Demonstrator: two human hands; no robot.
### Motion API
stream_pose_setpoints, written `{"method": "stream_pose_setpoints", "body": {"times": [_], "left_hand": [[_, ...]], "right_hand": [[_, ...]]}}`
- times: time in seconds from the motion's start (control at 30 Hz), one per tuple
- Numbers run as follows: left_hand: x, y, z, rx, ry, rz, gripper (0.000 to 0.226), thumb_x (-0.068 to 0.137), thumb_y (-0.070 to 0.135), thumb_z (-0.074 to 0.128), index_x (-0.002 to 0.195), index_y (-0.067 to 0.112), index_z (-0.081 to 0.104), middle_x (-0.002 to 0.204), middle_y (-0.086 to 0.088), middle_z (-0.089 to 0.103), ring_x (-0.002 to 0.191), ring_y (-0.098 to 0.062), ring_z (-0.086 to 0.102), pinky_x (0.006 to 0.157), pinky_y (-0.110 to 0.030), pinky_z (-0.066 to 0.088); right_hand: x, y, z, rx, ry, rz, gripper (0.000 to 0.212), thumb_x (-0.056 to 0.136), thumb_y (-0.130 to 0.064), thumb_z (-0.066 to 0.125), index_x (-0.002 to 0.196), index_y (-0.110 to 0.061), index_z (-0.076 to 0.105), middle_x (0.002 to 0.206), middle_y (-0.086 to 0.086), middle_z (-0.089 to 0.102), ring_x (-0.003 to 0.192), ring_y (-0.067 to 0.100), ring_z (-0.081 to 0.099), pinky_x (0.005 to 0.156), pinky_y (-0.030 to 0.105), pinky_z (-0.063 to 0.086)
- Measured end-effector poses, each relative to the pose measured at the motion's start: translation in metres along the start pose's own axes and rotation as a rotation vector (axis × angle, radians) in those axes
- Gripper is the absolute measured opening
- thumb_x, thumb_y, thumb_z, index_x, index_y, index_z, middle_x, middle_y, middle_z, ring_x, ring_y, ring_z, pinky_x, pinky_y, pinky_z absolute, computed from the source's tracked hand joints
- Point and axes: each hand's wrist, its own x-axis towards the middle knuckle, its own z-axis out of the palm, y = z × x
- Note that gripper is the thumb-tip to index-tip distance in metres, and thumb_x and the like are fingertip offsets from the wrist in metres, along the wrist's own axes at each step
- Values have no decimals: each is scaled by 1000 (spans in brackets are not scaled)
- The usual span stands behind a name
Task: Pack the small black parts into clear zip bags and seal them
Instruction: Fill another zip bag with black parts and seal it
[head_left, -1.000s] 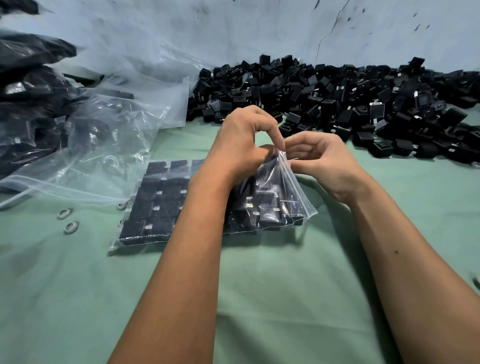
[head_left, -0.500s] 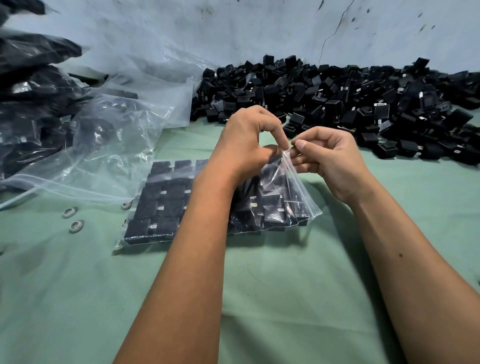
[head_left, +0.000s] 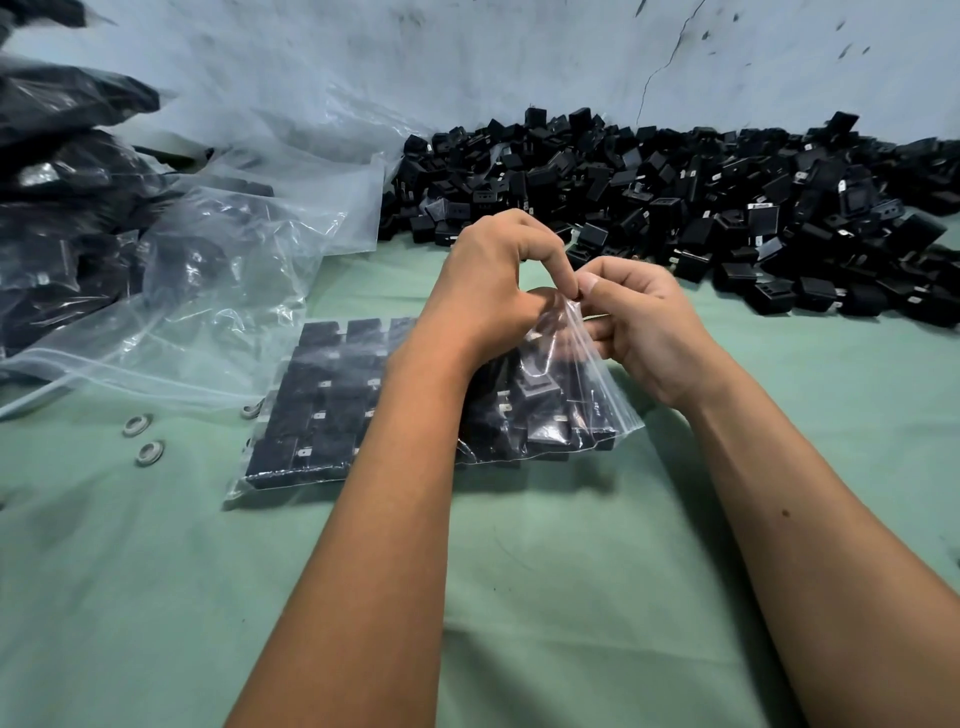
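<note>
Both the left hand (head_left: 493, 280) and right hand (head_left: 639, 322) pinch the mouth of the filled zip bag (head_left: 587, 384), which lies on the green cloth (head_left: 519, 597) before the loose parts pile (head_left: 675, 197). A bunched or misaligned strip could leave the seal gapped, spilling parts.

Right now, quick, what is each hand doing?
Left hand: closed, pinching the top edge of the clear zip bag.
Right hand: closed, pinching the same edge beside it.
</note>
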Motion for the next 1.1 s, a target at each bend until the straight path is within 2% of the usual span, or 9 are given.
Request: {"method": "stream_pose_setpoints", "body": {"times": [0.17, 0.3, 0.37, 0.43, 0.5, 0.63, 0.8, 0.93, 1.1], "left_hand": [[-2, -4, -1, -15, 1, -9, 25, 74, 6, 86, 78, 30, 80, 107, 13, 67, 106, -1, 61, 91, -25, 50], [-3, -6, -3, -18, -15, -40, 24, 76, 8, 88, 77, 30, 80, 107, 14, 67, 107, 1, 61, 90, -20, 48], [-4, -8, -4, -34, -41, -70, 24, 76, 7, 87, 77, 30, 80, 107, 14, 68, 107, 1, 61, 89, -18, 46], [-6, -9, -6, -45, -83, -98, 26, 77, 5, 86, 76, 30, 80, 108, 13, 68, 110, -2, 61, 88, -14, 44], [-7, -10, -6, -48, -109, -122, 30, 78, 2, 84, 75, 32, 79, 109, 10, 68, 111, -5, 61, 78, -2, 42], [-7, -10, -7, -36, -105, -120, 34, 79, 2, 84, 73, 35, 77, 109, 10, 67, 110, -5, 61, 73, 3, 40], [-7, -10, -7, -28, -109, -97, 31, 78, 5, 85, 74, 35, 78, 107, 11, 68, 109, -5, 61, 85, -10, 43], [-6, -8, -7, -44, -93, -82, 22, 79, 9, 86, 78, 30, 80, 106, 12, 68, 108, -4, 62, 95, -25, 47], [-4, -3, -3, -39, -65, -53, 20, 78, 9, 87, 80, 28, 80, 105, 10, 69, 106, -6, 62, 97, -31, 51]], "right_hand": [[1, 0, 1, 31, 14, -3, 28, 103, -27, 55, 99, 0, 61, 80, 17, 69, 60, 24, 66, 56, 33, 59], [5, 3, -4, -46, 273, -3, 30, 106, -27, 56, 88, -3, 63, 75, 15, 74, 61, 29, 73, 53, 31, 59], [9, 10, -6, -233, 445, -10, 31, 103, -31, 59, 83, -8, 65, 75, 11, 75, 68, 33, 74, 58, 36, 60], [16, 18, -12, -675, 632, -75, 25, 96, -34, 63, 81, -16, 69, 78, 2, 74, 78, 27, 71, 72, 36, 57], [24, 19, -18, -1024, 731, -133, 14, 91, -33, 65, 95, -21, 71, 98, 2, 71, 100, 26, 62, 85, 35, 46], [41, 23, -26, -1207, 454, 100, 46, 96, -28, 66, 141, -26, 55, 145, 12, 46, 140, 32, 32, 114, 43, 33], [37, 30, -21, -1018, 439, 0, 25, 91, -14, 69, 115, -23, 72, 118, 5, 62, 112, 26, 59, 90, 25, 39], [24, 29, -16, -692, 518, -74, 27, 86, -29, 80, 111, -28, 71, 100, -4, 69, 93, 16, 64, 87, 28, 50], [10, 27, -24, -272, 568, -97, 28, 83, -27, 85, 107, -19, 73, 97, 13, 72, 71, 14, 65, 59, 22, 53]]}}
